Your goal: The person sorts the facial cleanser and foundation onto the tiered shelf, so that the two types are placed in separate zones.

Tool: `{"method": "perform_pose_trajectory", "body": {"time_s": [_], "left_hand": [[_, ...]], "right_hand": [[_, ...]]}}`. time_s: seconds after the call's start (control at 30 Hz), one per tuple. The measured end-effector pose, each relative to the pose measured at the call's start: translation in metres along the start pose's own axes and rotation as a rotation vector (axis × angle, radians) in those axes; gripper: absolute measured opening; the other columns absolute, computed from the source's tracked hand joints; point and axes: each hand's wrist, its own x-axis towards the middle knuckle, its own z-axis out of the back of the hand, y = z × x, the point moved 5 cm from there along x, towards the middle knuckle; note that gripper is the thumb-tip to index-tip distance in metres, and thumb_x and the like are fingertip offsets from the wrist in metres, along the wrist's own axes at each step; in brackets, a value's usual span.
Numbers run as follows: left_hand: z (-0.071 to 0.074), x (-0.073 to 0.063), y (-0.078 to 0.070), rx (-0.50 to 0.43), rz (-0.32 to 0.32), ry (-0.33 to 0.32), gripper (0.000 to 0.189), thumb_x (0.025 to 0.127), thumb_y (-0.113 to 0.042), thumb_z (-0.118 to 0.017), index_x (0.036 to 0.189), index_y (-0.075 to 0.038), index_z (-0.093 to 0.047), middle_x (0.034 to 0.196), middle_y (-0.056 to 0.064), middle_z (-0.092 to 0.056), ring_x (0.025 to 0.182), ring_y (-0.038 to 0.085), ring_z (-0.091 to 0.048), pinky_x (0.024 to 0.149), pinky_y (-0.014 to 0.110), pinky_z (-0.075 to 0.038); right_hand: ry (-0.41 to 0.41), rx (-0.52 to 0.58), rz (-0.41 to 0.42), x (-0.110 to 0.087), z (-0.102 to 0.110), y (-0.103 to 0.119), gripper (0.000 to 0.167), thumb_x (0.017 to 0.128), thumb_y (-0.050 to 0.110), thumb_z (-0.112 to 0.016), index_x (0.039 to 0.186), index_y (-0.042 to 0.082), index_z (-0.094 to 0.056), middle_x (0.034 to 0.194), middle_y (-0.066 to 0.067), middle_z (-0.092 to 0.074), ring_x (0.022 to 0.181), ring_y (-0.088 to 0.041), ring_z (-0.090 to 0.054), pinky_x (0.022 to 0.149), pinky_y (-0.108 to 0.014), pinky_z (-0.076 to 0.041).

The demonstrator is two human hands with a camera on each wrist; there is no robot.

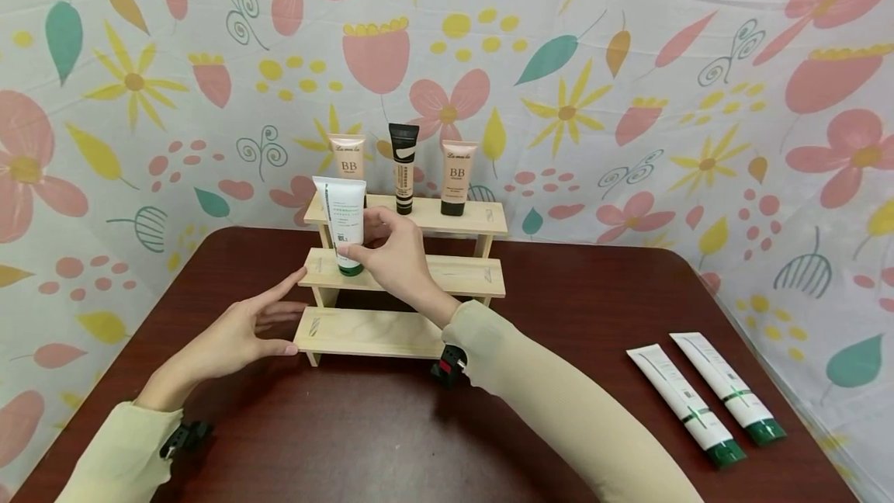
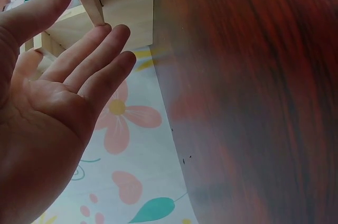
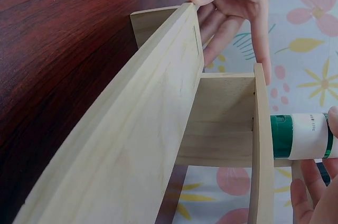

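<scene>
My right hand [image 1: 403, 256] holds a white squeeze tube [image 1: 345, 212] between thumb and fingers, cap down, at the left end of the middle step [image 1: 447, 274] of a three-tier wooden stand. The right wrist view shows its green cap [image 3: 281, 136] right at the board's surface. At the stand's left side is my left hand [image 1: 233, 336], fingers extended, with the thumb at the end of the bottom step [image 1: 377, 332] and the index fingertip at the middle step's end. In the left wrist view, the left palm [image 2: 47, 108] shows beside the wooden stand [image 2: 127, 7].
On the top step [image 1: 485, 216] stand a pink BB cream tube [image 1: 347, 155] partly behind the held tube, a black-capped beige tube [image 1: 403, 169] and another BB tube [image 1: 457, 177]. Two white tubes with green caps [image 1: 687, 402] [image 1: 729, 386] lie at the right of the dark table [image 1: 573, 332].
</scene>
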Motion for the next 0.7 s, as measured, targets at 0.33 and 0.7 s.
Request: {"method": "perform_pose_trajectory", "body": {"time_s": [0.33,0.7], "left_hand": [[0.0003,0.0016,0.0018,-0.010,-0.004,-0.002,0.111,0.084,-0.004,-0.090,0.170,-0.026,-0.024,0.141,0.025,-0.062,0.126,0.038,-0.065,0.102,0.060,-0.050],[-0.0004,0.0008,0.0033,-0.019,0.000,0.004,0.111,0.084,-0.006,-0.090,0.170,-0.027,-0.023,0.139,0.021,-0.064,0.125,0.037,-0.066,0.101,0.057,-0.051]], "right_hand": [[0.021,-0.030,-0.004,0.0008,0.0008,0.0002,0.044,0.082,0.006,-0.091,0.122,0.003,-0.074,0.098,-0.005,-0.076,0.085,-0.013,-0.071,0.076,-0.025,-0.056],[0.042,-0.028,-0.009,0.0012,0.0015,-0.0003,0.047,0.083,0.006,-0.091,0.126,0.004,-0.073,0.100,-0.006,-0.076,0.087,-0.014,-0.072,0.078,-0.026,-0.057]]}}
